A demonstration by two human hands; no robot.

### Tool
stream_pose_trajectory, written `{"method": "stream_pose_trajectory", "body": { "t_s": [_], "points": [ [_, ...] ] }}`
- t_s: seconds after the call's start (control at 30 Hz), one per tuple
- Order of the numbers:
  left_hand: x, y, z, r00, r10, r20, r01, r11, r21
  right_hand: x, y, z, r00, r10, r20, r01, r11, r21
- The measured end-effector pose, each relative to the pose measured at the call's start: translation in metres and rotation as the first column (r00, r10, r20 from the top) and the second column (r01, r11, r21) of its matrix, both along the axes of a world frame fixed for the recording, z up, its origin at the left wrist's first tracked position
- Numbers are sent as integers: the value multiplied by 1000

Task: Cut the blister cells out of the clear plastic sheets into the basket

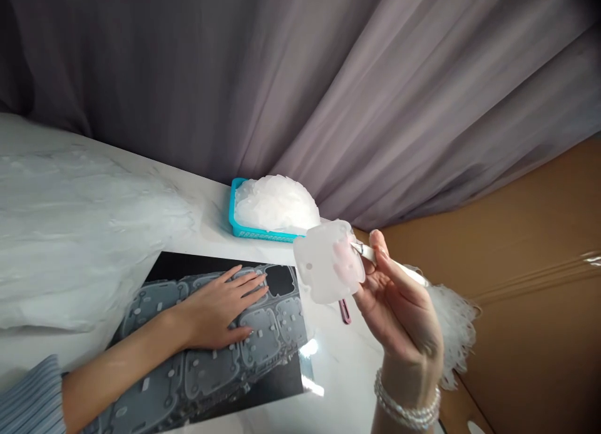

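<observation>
My left hand (225,309) lies flat with fingers spread on a translucent moulded sheet (164,377) of rounded square pieces. Under that sheet is a glossy black mat (282,387), which shows through one cut-out square near my fingertips. My right hand (399,302) is raised over the table and closed. It holds up a thin, frosted square piece (323,265) with small holes and notched edges. Between the thumb and fingers of the same hand is a white pen-like tool (366,251) with a narrow pointed tip, close to the piece's edge.
A turquoise basket (267,235) heaped with similar frosted pieces stands behind the mat. Stacked translucent sheets (70,233) cover the left side. Stringy white offcuts (453,327) pile at the right. A small pink tool (345,312) lies on the white table (338,371); a grey curtain (282,77) hangs behind.
</observation>
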State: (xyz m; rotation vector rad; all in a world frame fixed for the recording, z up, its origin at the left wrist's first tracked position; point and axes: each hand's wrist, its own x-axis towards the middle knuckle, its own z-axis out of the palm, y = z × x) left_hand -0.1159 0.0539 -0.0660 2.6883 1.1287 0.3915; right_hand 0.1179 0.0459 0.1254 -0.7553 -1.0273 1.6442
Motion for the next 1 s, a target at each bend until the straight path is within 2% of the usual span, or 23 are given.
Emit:
{"method": "stream_pose_trajectory", "body": {
  "t_s": [0.13, 0.4, 0.7, 0.9, 1.0],
  "points": [
    [0, -3, 3, 999, 4, 47, -5, 1000, 13, -7, -5, -3, 999, 34, 42, -33, 999, -10],
    [0, -5, 7, 998, 15, 54, -15, 1000, -6, -14, -3, -5, 994, 105, 3, -105, 994, -29],
    [1, -6, 15, 999, 26, 21, -25, 999, -24, -13, -6, -3, 996, 81, 21, -81, 997, -6],
    [1, -7, 18, 1000, 26, 13, -26, 1000, -7, -13, -8, -4, 989, 149, 4, -149, 989, -17],
    [1, -8, 18, 999, 35, 41, -35, 999, 5, -12, -7, -3, 991, 130, 25, -129, 991, -15]
  ]
}}
